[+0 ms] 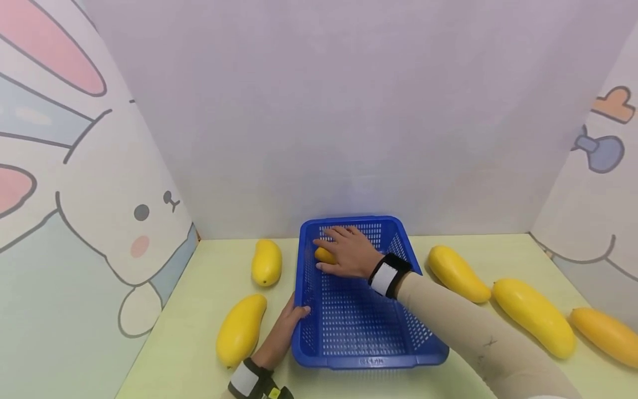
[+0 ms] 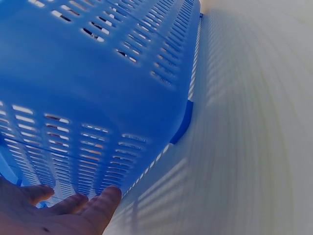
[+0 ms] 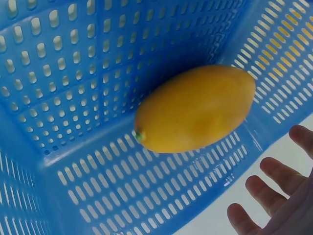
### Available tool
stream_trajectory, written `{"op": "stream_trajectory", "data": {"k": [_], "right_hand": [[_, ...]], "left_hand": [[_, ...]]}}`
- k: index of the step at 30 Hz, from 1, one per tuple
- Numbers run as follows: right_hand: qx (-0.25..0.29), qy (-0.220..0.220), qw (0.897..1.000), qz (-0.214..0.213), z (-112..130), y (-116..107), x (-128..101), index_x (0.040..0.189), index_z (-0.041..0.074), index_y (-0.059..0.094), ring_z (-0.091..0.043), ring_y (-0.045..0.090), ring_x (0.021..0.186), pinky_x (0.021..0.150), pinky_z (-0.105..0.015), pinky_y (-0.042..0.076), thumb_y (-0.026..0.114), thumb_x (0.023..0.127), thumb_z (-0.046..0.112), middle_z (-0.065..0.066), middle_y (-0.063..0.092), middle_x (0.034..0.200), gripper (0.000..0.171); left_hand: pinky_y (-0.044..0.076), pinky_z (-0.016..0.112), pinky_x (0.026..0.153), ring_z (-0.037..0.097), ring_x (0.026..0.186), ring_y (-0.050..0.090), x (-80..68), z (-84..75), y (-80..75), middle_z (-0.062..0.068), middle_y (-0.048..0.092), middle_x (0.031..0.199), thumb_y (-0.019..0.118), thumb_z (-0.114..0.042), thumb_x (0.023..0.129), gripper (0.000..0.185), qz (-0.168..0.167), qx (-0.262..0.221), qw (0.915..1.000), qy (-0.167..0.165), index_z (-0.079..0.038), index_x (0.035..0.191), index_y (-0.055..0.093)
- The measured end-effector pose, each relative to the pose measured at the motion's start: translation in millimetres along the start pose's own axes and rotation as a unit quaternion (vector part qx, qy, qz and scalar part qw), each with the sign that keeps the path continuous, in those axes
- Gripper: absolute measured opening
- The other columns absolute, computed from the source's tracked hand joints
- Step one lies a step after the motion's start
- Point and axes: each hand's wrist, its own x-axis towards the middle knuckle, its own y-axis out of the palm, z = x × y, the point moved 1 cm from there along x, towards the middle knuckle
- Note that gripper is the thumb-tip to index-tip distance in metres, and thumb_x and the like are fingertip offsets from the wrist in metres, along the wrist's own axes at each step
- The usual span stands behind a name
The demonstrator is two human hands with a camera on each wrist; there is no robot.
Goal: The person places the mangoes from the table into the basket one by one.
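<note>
A blue plastic basket (image 1: 371, 362) with slotted walls stands on the table. My left hand (image 1: 285, 327) holds its left side, thumb over the rim and the other fingers against the outer wall, as the left wrist view shows. Inside, near the back left, lies a yellow-orange mango (image 3: 195, 110). Over it in the head view is my right hand (image 1: 351, 252), its fingers spread and covering most of the fruit. In the right wrist view the right fingertips (image 3: 239, 218) are extended and apart from the mango.
Left of the basket lie two yellow mangoes, one farther back (image 1: 266, 262) and one nearer (image 1: 241, 331). To the right are a mango (image 1: 457, 274), a larger mango (image 1: 534, 317) and an orange-tinted mango (image 1: 607, 337). A pale wall (image 1: 349, 122) rises behind the table.
</note>
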Motion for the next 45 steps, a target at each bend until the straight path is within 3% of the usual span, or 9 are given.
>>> {"op": "stream_trajectory", "data": {"k": [13,20,45], "right_hand": [[0.006,0.000,1.000,-0.020,-1,-11,-19,0.155,0.029,0.045,-0.031,0.034,0.146,0.117,-0.055,0.027,0.042,0.098,0.069,-0.009,0.041,0.158,0.070],[0.019,-0.001,0.999,-0.037,-3,-17,-31,0.155,0.027,0.045,-0.032,0.035,0.145,0.116,-0.056,0.028,0.043,0.097,0.069,-0.010,0.042,0.158,0.071],[0.029,0.020,0.998,-0.057,-8,-41,-60,0.156,0.028,0.043,-0.035,0.035,0.145,0.116,-0.058,0.025,0.045,0.096,0.069,-0.012,0.042,0.157,0.072]], "left_hand": [[0.028,0.062,0.114,0.042,0.144,0.032,1.4,1.8,-1.8,0.019,0.014,0.166,0.037,-0.029,0.104,0.071,0.003,0.004,1.0000,0.006,-0.019,0.165,0.002],[0.018,0.062,0.117,0.041,0.149,0.022,1.6,3.5,-0.4,0.018,0.009,0.168,0.036,-0.025,0.105,0.070,0.012,0.005,0.9997,0.022,-0.019,0.165,0.001],[0.017,0.065,0.116,0.041,0.148,0.022,2.5,3.2,-0.6,0.017,0.012,0.167,0.036,-0.029,0.105,0.069,-0.001,0.000,1.0000,0.006,-0.019,0.165,0.002]]}}
